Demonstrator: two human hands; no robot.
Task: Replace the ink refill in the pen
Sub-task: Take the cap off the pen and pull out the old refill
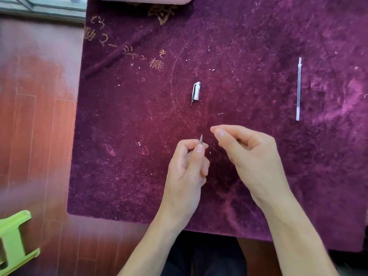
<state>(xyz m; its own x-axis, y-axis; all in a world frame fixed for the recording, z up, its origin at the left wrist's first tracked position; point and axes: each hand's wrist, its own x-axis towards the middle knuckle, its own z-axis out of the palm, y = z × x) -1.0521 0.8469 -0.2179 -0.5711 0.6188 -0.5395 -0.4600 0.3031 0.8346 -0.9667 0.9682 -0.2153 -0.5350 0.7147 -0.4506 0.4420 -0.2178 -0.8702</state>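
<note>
Left grip point(186, 168): fingers pinched round pen point(201, 140), its tapered metal tip poking out.
Right grip point(250, 154): loosely curled, holding nothing.
Cap point(196, 93): clear plastic, clip alongside, lying ahead.
Refill point(298, 89): thin translucent tube, far right.
Cloth point(139, 116): plush purple velvet.

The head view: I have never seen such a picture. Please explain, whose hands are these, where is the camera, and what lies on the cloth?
The camera sits on a person's head and looks down at that person's own two bare hands. The left hand pinches a pen; only its metal tip shows. The right hand hovers beside it with curled fingers and seems to hold nothing. On the purple cloth lie a pen cap in the middle and a thin clear refill at the right. A green stool stands on the wooden floor.
</note>
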